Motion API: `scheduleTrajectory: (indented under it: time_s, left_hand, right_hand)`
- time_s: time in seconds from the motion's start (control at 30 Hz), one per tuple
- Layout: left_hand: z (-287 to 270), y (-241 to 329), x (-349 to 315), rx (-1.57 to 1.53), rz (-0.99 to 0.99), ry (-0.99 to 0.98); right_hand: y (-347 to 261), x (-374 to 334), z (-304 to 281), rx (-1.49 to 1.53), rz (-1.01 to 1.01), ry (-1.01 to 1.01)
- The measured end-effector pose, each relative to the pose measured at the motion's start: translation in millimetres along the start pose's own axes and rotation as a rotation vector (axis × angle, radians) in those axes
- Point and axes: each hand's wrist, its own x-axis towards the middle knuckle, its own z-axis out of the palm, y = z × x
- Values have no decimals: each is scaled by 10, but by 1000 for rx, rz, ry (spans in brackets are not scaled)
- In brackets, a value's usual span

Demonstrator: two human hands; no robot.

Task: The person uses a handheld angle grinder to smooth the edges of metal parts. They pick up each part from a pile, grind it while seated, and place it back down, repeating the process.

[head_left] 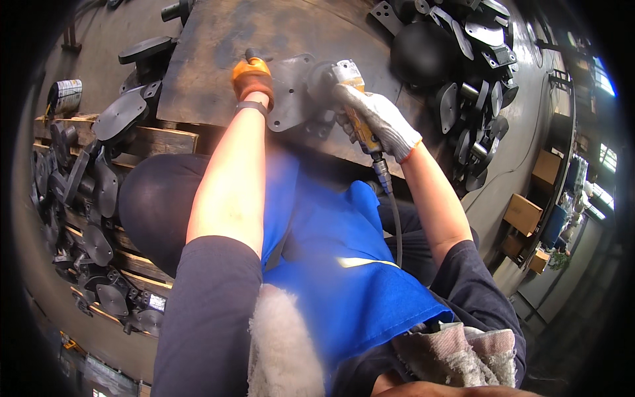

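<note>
My left hand (253,81), in an orange and brown glove, is closed round a dark stub at the left side of a grey metal plate (286,96). The stub's end pokes out above the fist; whether it joins the plate is hidden. The plate has several holes and rests on the worn tabletop (218,79). In a white knit glove, my right hand (377,116) is wrapped round the yellow body of an angle grinder (362,129). Its dark round disc end lies over the plate's right part; exact contact cannot be made out. A hose (397,218) runs down from the grinder's metal coupling.
Dark metal parts (450,109) are heaped at the table's right; a dark blur covers some. More plate parts (122,116) lie left, over wooden pallets (159,142). A can (66,96) stands far left. Cardboard boxes (522,213) sit at right. A blue apron (331,245) covers my lap.
</note>
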Motion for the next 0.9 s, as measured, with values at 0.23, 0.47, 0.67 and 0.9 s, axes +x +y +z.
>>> scheduleTrajectory:
  time_s: [0.23,0.47,0.67,0.9]
  left_hand:
    - [1,-12,-10,-57,35,28]
    - [309,-340,299,-157,55,-23]
    - [174,-185,157,-146,39,-71]
    - [99,-98,106,-89,-24,-5]
  right_hand:
    - [-147,280,-3,-116,-11,2]
    - [38,274,-158,-204,-79,-18]
    - [34,187,-222,-150,46,16]
    - [-78,333,-166,-161,14,-69]
